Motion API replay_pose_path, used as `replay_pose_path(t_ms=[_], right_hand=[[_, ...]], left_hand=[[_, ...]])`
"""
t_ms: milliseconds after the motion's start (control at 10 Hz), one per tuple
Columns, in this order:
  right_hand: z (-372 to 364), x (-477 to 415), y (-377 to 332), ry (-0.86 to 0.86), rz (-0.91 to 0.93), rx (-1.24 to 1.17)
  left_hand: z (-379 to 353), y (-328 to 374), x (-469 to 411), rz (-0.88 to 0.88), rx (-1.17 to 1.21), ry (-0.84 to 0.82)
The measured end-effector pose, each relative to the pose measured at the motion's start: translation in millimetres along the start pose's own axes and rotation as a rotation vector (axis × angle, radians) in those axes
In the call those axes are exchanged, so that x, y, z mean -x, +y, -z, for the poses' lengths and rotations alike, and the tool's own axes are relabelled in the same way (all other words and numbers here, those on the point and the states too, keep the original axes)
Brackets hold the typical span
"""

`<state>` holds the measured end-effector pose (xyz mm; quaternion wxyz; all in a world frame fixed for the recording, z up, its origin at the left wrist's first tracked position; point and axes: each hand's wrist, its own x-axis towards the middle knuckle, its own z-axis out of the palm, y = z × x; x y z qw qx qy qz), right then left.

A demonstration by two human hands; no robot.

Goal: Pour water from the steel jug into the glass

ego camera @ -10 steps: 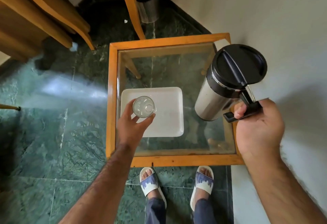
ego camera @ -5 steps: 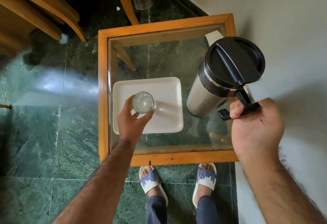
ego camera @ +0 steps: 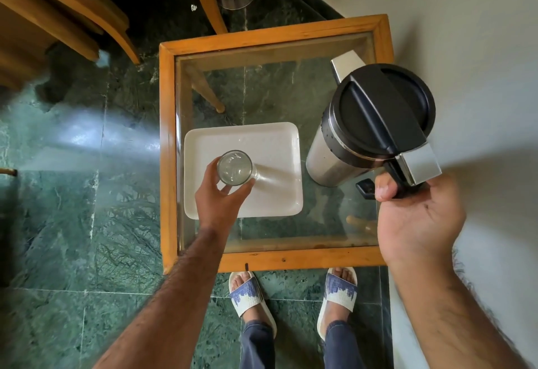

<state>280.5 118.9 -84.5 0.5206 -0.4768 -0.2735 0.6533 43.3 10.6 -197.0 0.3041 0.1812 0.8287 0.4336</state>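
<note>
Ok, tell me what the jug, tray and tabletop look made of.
Jug: brushed steel body with mirror glints; matte black lid, probably plastic.
Tray: glossy white, plastic or ceramic, unclear.
Tabletop: clear glass, floor visible through it, in a varnished wood frame.

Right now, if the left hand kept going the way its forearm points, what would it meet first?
Beyond the clear glass in its grip, the left hand would probably meet the white square tray; depth is unclear.

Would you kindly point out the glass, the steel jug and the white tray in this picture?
glass (ego camera: 234, 168): head view, middle of its open mouth.
steel jug (ego camera: 326, 162): head view, bare steel side below the black lid.
white tray (ego camera: 279, 147): head view, bare floor right of the glass.
</note>
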Motion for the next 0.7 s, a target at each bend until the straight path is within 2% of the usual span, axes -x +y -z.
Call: replay_pose_path(t_ms=[300, 400, 500, 600, 700], right_hand=[[9.9, 9.4, 17.7, -0.021, 0.062, 0.144], [17.4, 14.8, 24.1, 0.131, 0.18, 0.466], [15.8, 13.1, 23.8, 0.035, 0.16, 0.248], [2.9, 11.4, 15.0, 0.019, 0.083, 0.133], [8.4, 8.1, -4.4, 0.218, 0.049, 0.048]], left_hand=[[-0.2, -1.1, 0.7, 0.014, -0.055, -0.02], [0.7, -0.6, 1.2, 0.017, -0.09, -0.031], [1.8, -1.4, -0.8, 0.027, -0.121, -0.047], [9.1, 6.9, 4.3, 0.062, -0.151, -0.105], [22.0, 17.8, 17.7, 0.069, -0.136, -0.119]])
